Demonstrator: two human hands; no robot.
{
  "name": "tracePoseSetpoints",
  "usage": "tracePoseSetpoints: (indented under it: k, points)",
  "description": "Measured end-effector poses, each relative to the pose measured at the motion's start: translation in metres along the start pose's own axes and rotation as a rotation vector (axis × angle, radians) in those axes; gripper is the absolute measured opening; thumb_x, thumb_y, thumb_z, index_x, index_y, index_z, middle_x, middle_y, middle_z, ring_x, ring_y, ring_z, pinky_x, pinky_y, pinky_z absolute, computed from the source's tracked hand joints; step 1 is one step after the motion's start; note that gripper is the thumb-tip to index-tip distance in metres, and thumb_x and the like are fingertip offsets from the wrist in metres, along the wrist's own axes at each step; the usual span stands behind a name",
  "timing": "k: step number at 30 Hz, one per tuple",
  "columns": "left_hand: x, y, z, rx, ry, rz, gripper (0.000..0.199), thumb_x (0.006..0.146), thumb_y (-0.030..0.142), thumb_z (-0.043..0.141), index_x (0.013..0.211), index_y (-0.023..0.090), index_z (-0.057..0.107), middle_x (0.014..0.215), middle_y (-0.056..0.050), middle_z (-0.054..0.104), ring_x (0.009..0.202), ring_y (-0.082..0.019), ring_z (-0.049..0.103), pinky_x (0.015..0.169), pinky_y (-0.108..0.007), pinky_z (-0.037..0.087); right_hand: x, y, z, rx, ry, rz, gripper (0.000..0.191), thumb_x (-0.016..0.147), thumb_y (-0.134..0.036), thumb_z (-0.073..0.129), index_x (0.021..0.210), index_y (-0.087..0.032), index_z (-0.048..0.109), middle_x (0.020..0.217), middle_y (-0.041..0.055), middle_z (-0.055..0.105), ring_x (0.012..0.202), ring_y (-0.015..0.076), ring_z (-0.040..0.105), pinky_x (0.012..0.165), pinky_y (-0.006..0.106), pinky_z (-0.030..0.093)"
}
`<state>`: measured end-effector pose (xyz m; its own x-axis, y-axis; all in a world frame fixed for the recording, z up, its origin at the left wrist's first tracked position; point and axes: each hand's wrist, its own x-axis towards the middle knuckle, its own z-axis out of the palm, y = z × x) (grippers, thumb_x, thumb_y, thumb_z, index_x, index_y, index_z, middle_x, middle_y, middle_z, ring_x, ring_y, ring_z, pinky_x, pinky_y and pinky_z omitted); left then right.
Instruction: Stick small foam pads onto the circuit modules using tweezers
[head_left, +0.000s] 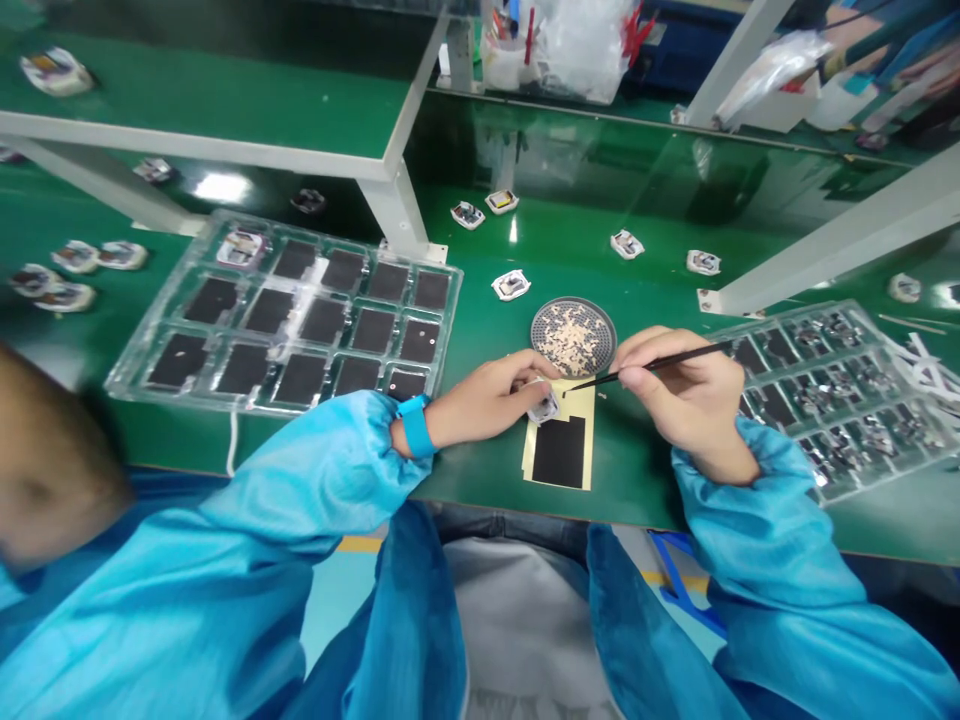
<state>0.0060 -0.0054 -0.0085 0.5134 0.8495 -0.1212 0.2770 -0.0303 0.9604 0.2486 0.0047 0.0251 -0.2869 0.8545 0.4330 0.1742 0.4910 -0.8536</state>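
My left hand [499,398] grips a small white device housing [544,404] between thumb and fingers, just above a yellow backing sheet [579,408]. A black sticker area [558,452] covers the sheet's lower part. In my right hand [679,385] are black tweezers [675,357], held like a pen and slanting left. Their tips reach a tiny dark piece [565,394] on the yellow sheet, beside the housing. Whether the tips touch that piece, I cannot tell. Behind the sheet stands a round dark dish [535,335] with many small beige pieces.
On the left lies a clear compartment tray [124,385] with dark pads and one housing. A second tray [847,490] at right holds metallic parts. Several loose housings [511,286] lie around the green table. White shelf legs [405,215] stand behind. Another person's arm [52,460] is at far left.
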Motion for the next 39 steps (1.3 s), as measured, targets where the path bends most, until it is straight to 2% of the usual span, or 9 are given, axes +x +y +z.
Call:
tracePoseSetpoints:
  k: [3, 8, 11, 15, 28, 39]
  points:
    - [-0.0005, 0.0003, 0.0005, 0.009, 0.004, -0.024, 0.019, 0.095, 0.025, 0.056, 0.110, 0.018, 0.065, 0.097, -0.004, 0.073, 0.087, -0.015, 0.068, 0.077, -0.028, 0.051, -0.0020, 0.0020, 0.0033, -0.046, 0.000, -0.026, 0.008, 0.087, -0.026, 0.075, 0.090, -0.025, 0.068, 0.085, 0.0068, 0.071, 0.082, 0.0229, 0.069, 0.074, 0.042, 0.059]
    - [-0.0013, 0.0001, -0.0002, 0.173, -0.017, -0.009, 0.022, 0.090, 0.021, 0.057, 0.108, 0.020, 0.070, 0.088, 0.000, 0.071, 0.074, -0.013, 0.063, 0.065, -0.026, 0.044, -0.0032, 0.0040, 0.0055, -0.104, -0.126, -0.064, 0.009, 0.085, -0.020, 0.075, 0.092, -0.024, 0.070, 0.089, 0.0071, 0.073, 0.086, 0.0239, 0.070, 0.078, 0.044, 0.059]
    - [-0.0023, -0.0004, 0.0006, 0.272, -0.003, 0.021, 0.028, 0.089, 0.020, 0.057, 0.113, 0.022, 0.071, 0.088, 0.000, 0.072, 0.075, -0.014, 0.062, 0.067, -0.027, 0.044, -0.0029, 0.0032, 0.0064, -0.123, -0.185, -0.103, 0.013, 0.084, -0.015, 0.075, 0.093, -0.024, 0.071, 0.089, 0.0063, 0.074, 0.087, 0.0232, 0.070, 0.079, 0.043, 0.058]
    - [-0.0036, -0.0001, 0.0016, 0.322, 0.003, 0.034, 0.032, 0.089, 0.018, 0.056, 0.117, 0.023, 0.071, 0.092, 0.001, 0.073, 0.078, -0.015, 0.064, 0.070, -0.028, 0.044, -0.0026, 0.0036, 0.0077, -0.144, -0.200, -0.139, 0.018, 0.083, -0.011, 0.075, 0.095, -0.024, 0.072, 0.090, 0.0059, 0.074, 0.087, 0.0230, 0.070, 0.079, 0.042, 0.057]
    - [-0.0049, 0.0016, 0.0031, 0.313, 0.028, 0.024, 0.033, 0.088, 0.016, 0.054, 0.115, 0.024, 0.071, 0.101, 0.001, 0.075, 0.084, -0.016, 0.067, 0.073, -0.028, 0.046, -0.0042, 0.0075, 0.0105, -0.207, -0.215, -0.192, 0.021, 0.082, -0.010, 0.075, 0.097, -0.025, 0.070, 0.090, 0.0048, 0.075, 0.087, 0.0225, 0.070, 0.078, 0.042, 0.057]
    - [-0.0054, 0.0008, 0.0031, 0.318, 0.029, 0.024, 0.032, 0.088, 0.018, 0.055, 0.115, 0.024, 0.071, 0.098, 0.001, 0.075, 0.082, -0.016, 0.066, 0.071, -0.028, 0.045, -0.0050, 0.0085, 0.0099, -0.214, -0.220, -0.180, 0.021, 0.082, -0.011, 0.075, 0.097, -0.025, 0.071, 0.091, 0.0049, 0.075, 0.087, 0.0231, 0.070, 0.079, 0.042, 0.057]
